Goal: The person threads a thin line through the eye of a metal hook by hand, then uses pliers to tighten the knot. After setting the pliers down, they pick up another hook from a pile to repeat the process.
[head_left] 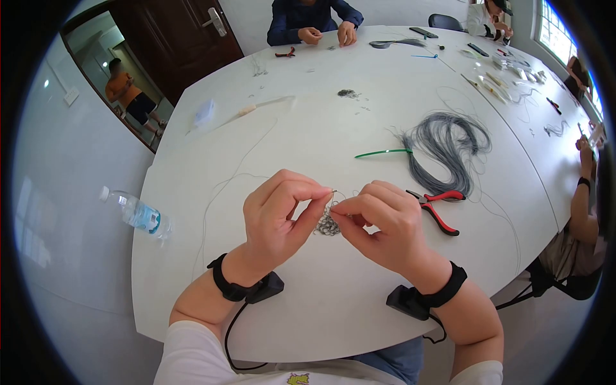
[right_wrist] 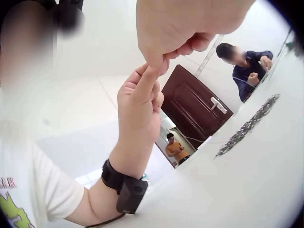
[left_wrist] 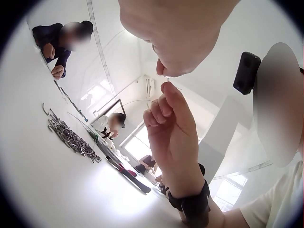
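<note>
In the head view the left hand (head_left: 279, 212) pinches a tiny metal piece (head_left: 334, 191) between thumb and forefinger. Beside it, the right hand (head_left: 385, 221) has thumb and forefinger pinched together near a thin line (head_left: 341, 194); what exactly lies between those tips is too small to tell. Below the fingertips a pile of small metal hooks (head_left: 327, 224) rests on the white table (head_left: 308, 289). The left wrist view shows the hook pile (left_wrist: 73, 137) and the two hands' tips almost meeting; the right wrist view shows them overlapping.
Red-handled pliers (head_left: 443, 208) lie right of the right hand, below a grey line bundle (head_left: 449, 154) with a green tie (head_left: 385, 153). A water bottle (head_left: 138, 213) lies at the left. Loose clear line (head_left: 224, 183) crosses the table. Other people sit around its far and right sides.
</note>
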### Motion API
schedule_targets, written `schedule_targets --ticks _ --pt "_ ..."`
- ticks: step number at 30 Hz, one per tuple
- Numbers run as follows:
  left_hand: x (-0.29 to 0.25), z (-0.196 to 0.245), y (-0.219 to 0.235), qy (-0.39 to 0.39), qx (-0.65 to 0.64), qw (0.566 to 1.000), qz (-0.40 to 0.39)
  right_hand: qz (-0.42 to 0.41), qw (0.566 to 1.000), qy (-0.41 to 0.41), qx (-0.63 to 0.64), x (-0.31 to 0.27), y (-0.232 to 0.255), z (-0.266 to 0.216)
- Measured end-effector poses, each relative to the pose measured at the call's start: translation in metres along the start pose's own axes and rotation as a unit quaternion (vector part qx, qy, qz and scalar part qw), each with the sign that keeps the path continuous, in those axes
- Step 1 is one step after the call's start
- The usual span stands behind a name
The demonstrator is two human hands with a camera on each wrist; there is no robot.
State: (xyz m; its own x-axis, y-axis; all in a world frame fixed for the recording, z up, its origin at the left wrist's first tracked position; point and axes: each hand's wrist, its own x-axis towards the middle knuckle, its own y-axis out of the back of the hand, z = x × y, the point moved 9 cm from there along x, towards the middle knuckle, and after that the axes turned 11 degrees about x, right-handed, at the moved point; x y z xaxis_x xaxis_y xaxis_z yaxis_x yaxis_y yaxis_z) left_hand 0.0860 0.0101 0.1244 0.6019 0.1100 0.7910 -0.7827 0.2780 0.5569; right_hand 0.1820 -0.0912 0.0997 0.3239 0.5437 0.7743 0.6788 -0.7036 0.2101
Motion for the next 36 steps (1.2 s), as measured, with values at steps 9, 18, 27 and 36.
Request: schedule_targets --ticks 9,18,27,36 --pt "0.003 0.007 -0.005 -0.059 0.032 0.998 0.002 -0.005 0.976 0.155 -0.152 0.008 0.015 -0.035" --pt "0.003 0.01 -0.01 -0.065 0.032 0.997 -0.021 0.024 0.991 0.08 -0.103 0.013 0.024 -0.016" --pt "0.0 0.011 -0.01 -0.082 0.003 0.996 -0.038 0.033 0.999 -0.036 0.015 0.009 0.022 0.008" --pt "-0.001 0.005 -0.013 -0.03 -0.064 0.996 -0.058 -0.025 0.961 -0.212 0.178 -0.002 0.003 0.037"
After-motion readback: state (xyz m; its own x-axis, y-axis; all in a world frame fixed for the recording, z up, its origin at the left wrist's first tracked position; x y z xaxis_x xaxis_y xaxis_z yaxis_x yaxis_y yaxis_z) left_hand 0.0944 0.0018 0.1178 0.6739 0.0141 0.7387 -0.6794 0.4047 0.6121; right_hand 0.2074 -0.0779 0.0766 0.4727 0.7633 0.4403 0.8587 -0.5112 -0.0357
